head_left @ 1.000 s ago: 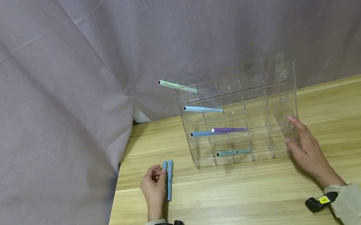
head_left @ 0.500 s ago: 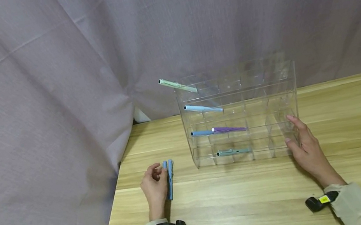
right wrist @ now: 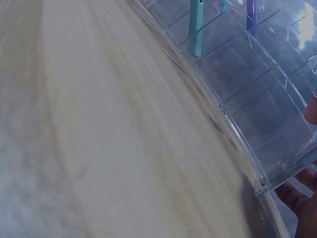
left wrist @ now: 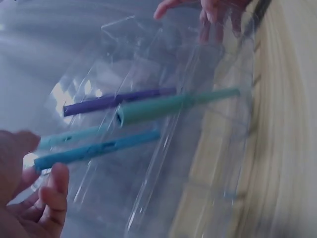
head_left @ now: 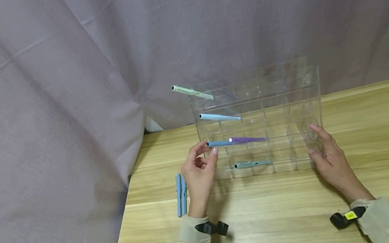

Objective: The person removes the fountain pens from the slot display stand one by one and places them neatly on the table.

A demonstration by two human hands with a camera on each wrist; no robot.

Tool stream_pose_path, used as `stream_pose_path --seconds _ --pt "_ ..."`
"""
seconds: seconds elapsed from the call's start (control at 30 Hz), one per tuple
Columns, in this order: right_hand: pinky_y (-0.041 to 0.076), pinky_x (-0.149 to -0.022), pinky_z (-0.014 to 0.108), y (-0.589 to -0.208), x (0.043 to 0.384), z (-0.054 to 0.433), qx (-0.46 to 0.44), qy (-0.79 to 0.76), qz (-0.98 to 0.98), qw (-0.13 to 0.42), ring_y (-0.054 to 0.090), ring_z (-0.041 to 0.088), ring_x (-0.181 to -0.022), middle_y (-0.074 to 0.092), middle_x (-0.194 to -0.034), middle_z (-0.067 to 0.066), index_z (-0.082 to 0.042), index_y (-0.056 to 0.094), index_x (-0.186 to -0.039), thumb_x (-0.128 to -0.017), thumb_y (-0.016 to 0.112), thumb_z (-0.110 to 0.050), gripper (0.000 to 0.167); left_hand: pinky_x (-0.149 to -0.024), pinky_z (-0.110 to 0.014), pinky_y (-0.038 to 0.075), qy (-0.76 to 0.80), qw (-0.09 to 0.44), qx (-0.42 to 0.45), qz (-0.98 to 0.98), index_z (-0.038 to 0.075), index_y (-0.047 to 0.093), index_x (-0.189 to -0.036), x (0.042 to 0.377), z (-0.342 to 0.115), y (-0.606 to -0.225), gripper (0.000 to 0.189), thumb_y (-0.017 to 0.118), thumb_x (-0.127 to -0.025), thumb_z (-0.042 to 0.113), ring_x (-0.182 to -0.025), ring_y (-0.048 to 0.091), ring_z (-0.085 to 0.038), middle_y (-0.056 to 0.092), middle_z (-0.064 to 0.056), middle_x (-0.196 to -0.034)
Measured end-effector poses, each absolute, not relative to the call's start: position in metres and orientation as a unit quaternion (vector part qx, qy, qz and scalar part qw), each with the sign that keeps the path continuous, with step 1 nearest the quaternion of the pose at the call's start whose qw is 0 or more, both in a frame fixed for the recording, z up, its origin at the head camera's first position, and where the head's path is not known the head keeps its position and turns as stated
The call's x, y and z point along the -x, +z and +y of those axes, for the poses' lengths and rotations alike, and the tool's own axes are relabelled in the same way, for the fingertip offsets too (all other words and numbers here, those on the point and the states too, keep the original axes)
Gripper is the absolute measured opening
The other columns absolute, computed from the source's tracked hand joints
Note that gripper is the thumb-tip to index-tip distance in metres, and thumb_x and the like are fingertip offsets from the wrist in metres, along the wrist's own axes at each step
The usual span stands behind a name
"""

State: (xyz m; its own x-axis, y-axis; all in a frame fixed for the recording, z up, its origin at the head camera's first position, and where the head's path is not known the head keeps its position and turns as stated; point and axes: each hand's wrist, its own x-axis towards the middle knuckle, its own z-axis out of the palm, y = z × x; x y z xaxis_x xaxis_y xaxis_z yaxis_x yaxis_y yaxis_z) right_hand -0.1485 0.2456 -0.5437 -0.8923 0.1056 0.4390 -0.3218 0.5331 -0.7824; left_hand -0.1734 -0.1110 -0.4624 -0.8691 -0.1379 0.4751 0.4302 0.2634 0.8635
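A clear acrylic rack (head_left: 274, 121) with several compartments stands upright on the table. My left hand (head_left: 199, 176) is at its left side, pinching the end of a blue pen (head_left: 218, 143) that lies in the rack beside a purple pen (head_left: 247, 139). In the left wrist view the thumb and fingers close about the end of that blue pen (left wrist: 99, 148). My right hand (head_left: 332, 163) grips the rack's right side, fingertips behind the panel. A pale green pen (head_left: 191, 92), a light blue pen (head_left: 220, 117) and a grey-green pen (head_left: 252, 163) rest in other rows.
Two blue pens (head_left: 178, 196) lie side by side on the wooden table (head_left: 271, 219), left of my left wrist. A grey curtain (head_left: 60, 96) hangs behind and along the left of the table.
My left hand has left the two blue pens on the table and moved up and right to the blue pen in the rack. The right hand has stayed on the rack.
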Motion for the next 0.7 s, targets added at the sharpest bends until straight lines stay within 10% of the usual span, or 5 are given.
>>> stream_pose_path --seconds 0.17,0.4,0.6,0.7 --pt "0.019 -0.123 0.083 -0.544 0.147 0.245 -0.053 0.483 -0.848 0.211 0.027 0.058 -0.157 0.033 -0.173 0.027 -0.023 0.031 -0.168 -0.103 0.056 -0.002 0.073 -0.046 -0.015 0.045 -0.609 0.24 0.075 -0.752 0.007 0.076 -0.124 0.182 -0.093 -0.461 0.028 0.08 -0.098 0.017 -0.055 0.059 0.001 0.08 -0.015 -0.1" --pt "0.02 -0.127 0.077 -0.547 0.147 0.246 -0.06 0.485 -0.845 0.218 0.023 0.003 -0.16 0.033 -0.173 0.024 -0.023 0.033 -0.168 -0.102 0.058 0.0 0.075 -0.058 -0.013 0.047 -0.641 0.26 0.075 -0.719 0.005 0.072 -0.131 0.176 -0.105 -0.448 0.034 0.078 -0.098 0.008 -0.07 0.066 -0.003 0.075 -0.02 -0.105" --pt "0.02 -0.124 0.081 -0.545 0.147 0.247 -0.06 0.484 -0.846 0.215 0.026 0.03 -0.163 0.032 -0.174 0.025 -0.023 0.032 -0.168 -0.102 0.058 0.0 0.075 -0.072 -0.018 0.053 -0.667 0.295 0.077 -0.68 0.0 0.068 -0.135 0.16 -0.134 -0.421 0.04 0.078 -0.097 0.006 -0.091 0.071 -0.007 0.078 -0.002 -0.105" --pt "0.02 -0.125 0.08 -0.545 0.148 0.246 -0.062 0.484 -0.845 0.22 0.026 0.017 -0.162 0.033 -0.172 0.026 -0.022 0.033 -0.168 -0.101 0.058 0.0 0.075 -0.076 -0.019 0.055 -0.69 0.301 0.07 -0.655 -0.001 0.066 -0.136 0.153 -0.149 -0.412 0.041 0.078 -0.097 0.006 -0.096 0.073 -0.009 0.078 0.007 -0.103"
